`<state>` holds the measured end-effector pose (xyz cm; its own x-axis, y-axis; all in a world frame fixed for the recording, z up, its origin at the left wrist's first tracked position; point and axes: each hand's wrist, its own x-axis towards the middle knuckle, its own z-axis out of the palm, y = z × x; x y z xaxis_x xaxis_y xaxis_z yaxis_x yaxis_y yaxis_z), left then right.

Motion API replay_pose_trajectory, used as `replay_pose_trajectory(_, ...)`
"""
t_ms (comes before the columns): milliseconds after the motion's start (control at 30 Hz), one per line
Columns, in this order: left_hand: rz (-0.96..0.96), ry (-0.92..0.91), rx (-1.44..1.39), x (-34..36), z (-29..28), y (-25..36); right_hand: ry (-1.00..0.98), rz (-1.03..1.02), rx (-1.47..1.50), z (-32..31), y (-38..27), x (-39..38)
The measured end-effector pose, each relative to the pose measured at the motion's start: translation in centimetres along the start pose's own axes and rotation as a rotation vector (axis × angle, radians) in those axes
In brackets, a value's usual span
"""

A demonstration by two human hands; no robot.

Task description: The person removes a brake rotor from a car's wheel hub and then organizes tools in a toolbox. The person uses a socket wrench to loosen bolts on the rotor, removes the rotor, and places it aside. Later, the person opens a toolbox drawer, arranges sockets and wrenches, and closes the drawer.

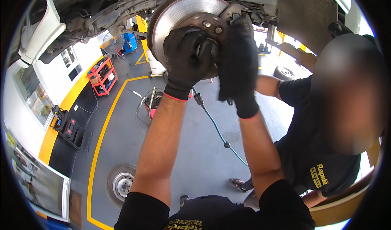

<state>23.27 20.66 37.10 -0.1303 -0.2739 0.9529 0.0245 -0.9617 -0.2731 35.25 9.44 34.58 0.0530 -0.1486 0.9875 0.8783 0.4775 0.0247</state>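
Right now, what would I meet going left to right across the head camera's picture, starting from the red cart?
Red cart, blue cabinet, left gloved hand, right gloved hand, wheel lying on the floor beyond.

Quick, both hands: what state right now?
Left hand: curled in front of the brake disc; grip contents cannot be told.
Right hand: blurred, open or closed cannot be told.

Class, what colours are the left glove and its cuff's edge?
The left glove is black, with red edging at its cuff; the head view shows it.
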Motion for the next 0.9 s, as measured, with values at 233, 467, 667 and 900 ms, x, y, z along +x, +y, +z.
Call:
replay_pose_trajectory(233,-0.007,-0.028,0.036,-0.7,0.1,-3.8,-0.052,-0.108,-0.117,4.6,3.5,-0.6)
replay_pose_trajectory(467,-0.006,-0.082,-0.018,0.0,0.3,-5.7,-0.056,-0.056,-0.135,6.2,4.9,-0.8)
replay_pose_trajectory(667,-0.11,-0.346,-0.265,7.0,-0.3,-8.9,0.01,-0.11,-0.196,8.0,6.8,-1.5)
replay_pose_trajectory(900,0.164,-0.605,-0.585,7.5,3.3,-12.1,0.149,-0.086,-0.34,11.2,6.7,-2.0)
